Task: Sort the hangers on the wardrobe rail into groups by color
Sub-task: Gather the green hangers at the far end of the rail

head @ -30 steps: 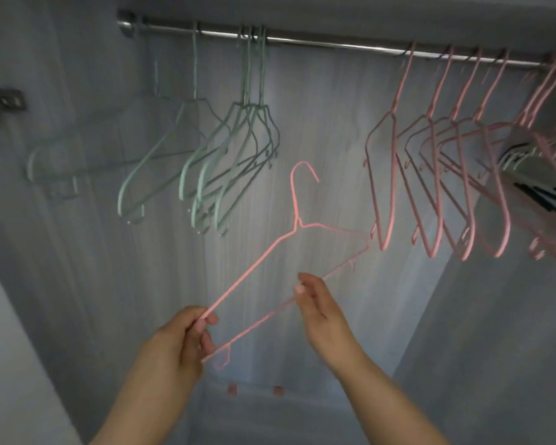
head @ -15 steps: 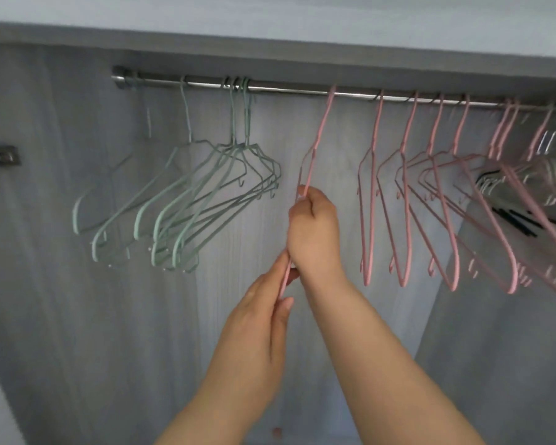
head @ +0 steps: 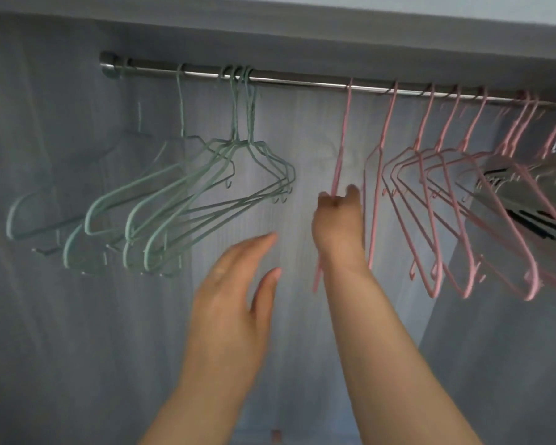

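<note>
A metal wardrobe rail (head: 302, 79) runs across the top of the frame. A cluster of green hangers (head: 206, 175) hangs from it at upper left. A row of pink hangers (head: 463, 175) hangs at upper right, well apart from the green ones. Just left of that row, a single pink hanger (head: 342, 133) is hooked on the rail. The right hand (head: 339, 223), at centre, has its grip closed on this hanger's wire. The left hand (head: 235, 300), lower centre, has an open grip with fingers straight, touching nothing.
</note>
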Motion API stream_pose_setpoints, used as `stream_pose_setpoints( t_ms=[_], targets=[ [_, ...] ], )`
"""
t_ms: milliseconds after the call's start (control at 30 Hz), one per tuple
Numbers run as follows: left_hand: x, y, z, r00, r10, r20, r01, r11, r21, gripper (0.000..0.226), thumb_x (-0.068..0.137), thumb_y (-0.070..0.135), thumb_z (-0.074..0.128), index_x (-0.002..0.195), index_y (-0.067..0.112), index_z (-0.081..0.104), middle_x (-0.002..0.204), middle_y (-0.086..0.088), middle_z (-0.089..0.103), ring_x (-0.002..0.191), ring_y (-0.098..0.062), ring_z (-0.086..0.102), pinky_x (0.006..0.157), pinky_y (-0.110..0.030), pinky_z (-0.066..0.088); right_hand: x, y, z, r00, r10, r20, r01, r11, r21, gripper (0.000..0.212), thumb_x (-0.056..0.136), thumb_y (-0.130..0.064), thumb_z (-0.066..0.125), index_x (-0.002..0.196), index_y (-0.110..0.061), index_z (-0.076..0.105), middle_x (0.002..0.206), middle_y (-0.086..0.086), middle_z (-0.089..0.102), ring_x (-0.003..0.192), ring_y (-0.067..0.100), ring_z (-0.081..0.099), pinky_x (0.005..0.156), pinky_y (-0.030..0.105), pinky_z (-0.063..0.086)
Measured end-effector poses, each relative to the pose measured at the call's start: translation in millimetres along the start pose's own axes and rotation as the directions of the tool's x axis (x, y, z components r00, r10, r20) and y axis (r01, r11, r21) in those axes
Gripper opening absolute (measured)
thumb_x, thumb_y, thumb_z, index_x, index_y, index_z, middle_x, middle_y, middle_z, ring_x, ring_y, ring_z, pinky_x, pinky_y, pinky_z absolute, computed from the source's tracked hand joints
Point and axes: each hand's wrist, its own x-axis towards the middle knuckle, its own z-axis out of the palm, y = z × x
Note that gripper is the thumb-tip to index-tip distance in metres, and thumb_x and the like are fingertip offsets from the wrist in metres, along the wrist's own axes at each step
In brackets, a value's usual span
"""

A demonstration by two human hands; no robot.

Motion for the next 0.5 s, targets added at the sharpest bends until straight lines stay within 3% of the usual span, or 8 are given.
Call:
stream_pose_setpoints(
  t_ms=[67, 100, 133, 200, 267, 333, 400, 500],
  targets=[
    [5, 1, -28, 0.984, 0.031, -0.176, -0.015, 0.996, 0.091, 0.037, 0.081, 0.016, 0.057, 0.116, 0.026, 0.053, 0.108, 0.021, 0.051, 0.095, -0.011, 0.055, 0.088, -0.017, 0.041, -26, -9, -10, 0.973, -0.229, -0.011, 0.217, 0.932, -0.290, 0.062, 0.094, -0.015, 0.043, 0.146, -0.010, 0.009, 0.153, 0.010, 0.012, 0.140, 0.023, 0.017, 0.106, 0.016, 0.013],
    [9, -2, -41, 0.973, 0.030, -0.230, 0.001, 0.991, 0.132, 0.038, 0.081, 0.015, 0.056, 0.118, 0.023, 0.053, 0.111, 0.018, 0.051, 0.094, -0.017, 0.056, 0.089, -0.028, 0.043, -43, -17, -10, 0.911, -0.413, 0.001, 0.388, 0.856, -0.341, 0.061, 0.093, -0.013, 0.043, 0.146, -0.011, 0.012, 0.153, 0.009, 0.009, 0.141, 0.020, 0.012, 0.104, 0.009, 0.006],
    [14, -7, -50, 0.969, 0.019, -0.247, 0.026, 0.984, 0.177, 0.041, 0.080, 0.017, 0.056, 0.120, 0.021, 0.052, 0.114, 0.014, 0.052, 0.095, -0.023, 0.057, 0.088, -0.037, 0.045, -59, -26, -9, 0.837, -0.546, 0.045, 0.530, 0.786, -0.318, 0.058, 0.092, -0.009, 0.042, 0.145, -0.011, 0.018, 0.153, 0.008, 0.012, 0.140, 0.018, 0.012, 0.101, 0.004, 0.003],
    [23, -24, -61, 0.981, -0.033, -0.190, 0.087, 0.955, 0.283, 0.044, 0.079, 0.020, 0.057, 0.123, 0.016, 0.050, 0.121, -0.001, 0.055, 0.097, -0.034, 0.057, 0.085, -0.048, 0.048, -77, -37, 8, 0.759, -0.624, 0.187, 0.650, 0.739, -0.174, 0.053, 0.090, -0.003, 0.040, 0.141, -0.008, 0.028, 0.149, 0.010, 0.025, 0.135, 0.014, 0.021, 0.100, 0.000, 0.006],
    [28, -41, -61, 0.991, -0.107, -0.083, 0.131, 0.915, 0.382, 0.048, 0.078, 0.017, 0.063, 0.124, 0.010, 0.049, 0.123, -0.015, 0.056, 0.095, -0.042, 0.056, 0.084, -0.051, 0.048, -75, -37, 32, 0.771, -0.529, 0.354, 0.584, 0.809, -0.064, 0.047, 0.092, -0.006, 0.040, 0.139, -0.005, 0.031, 0.144, 0.012, 0.035, 0.130, 0.012, 0.029, 0.101, 0.001, 0.013],
    [29, -53, -58, 0.987, -0.157, -0.023, 0.151, 0.889, 0.433, 0.050, 0.074, 0.009, 0.067, 0.122, 0.007, 0.052, 0.117, -0.020, 0.059, 0.093, -0.045, 0.056, 0.082, -0.049, 0.046, -66, -29, 55, 0.810, -0.348, 0.473, 0.403, 0.915, -0.016, 0.046, 0.095, -0.019, 0.041, 0.138, -0.006, 0.031, 0.141, 0.011, 0.040, 0.131, 0.018, 0.035, 0.106, 0.015, 0.025],
    [32, -59, -56, 0.983, -0.183, -0.009, 0.169, 0.886, 0.432, 0.047, 0.073, 0.003, 0.067, 0.118, 0.006, 0.055, 0.113, -0.021, 0.062, 0.094, -0.045, 0.056, 0.079, -0.048, 0.047, -60, -18, 77, 0.822, -0.236, 0.519, 0.273, 0.962, 0.003, 0.048, 0.095, -0.028, 0.042, 0.137, -0.006, 0.033, 0.138, 0.011, 0.045, 0.128, 0.021, 0.041, 0.103, 0.022, 0.030],
    [37, -66, -53, 0.976, -0.219, -0.003, 0.204, 0.902, 0.380, 0.044, 0.075, 0.001, 0.065, 0.118, 0.005, 0.055, 0.108, -0.020, 0.065, 0.090, -0.042, 0.060, 0.078, -0.047, 0.048, -54, -13, 100, 0.839, -0.175, 0.516, 0.180, 0.983, 0.041, 0.058, 0.094, -0.031, 0.043, 0.142, -0.004, 0.022, 0.116, 0.006, 0.060, 0.114, 0.018, 0.051, 0.088, 0.015, 0.034]
  ],
)
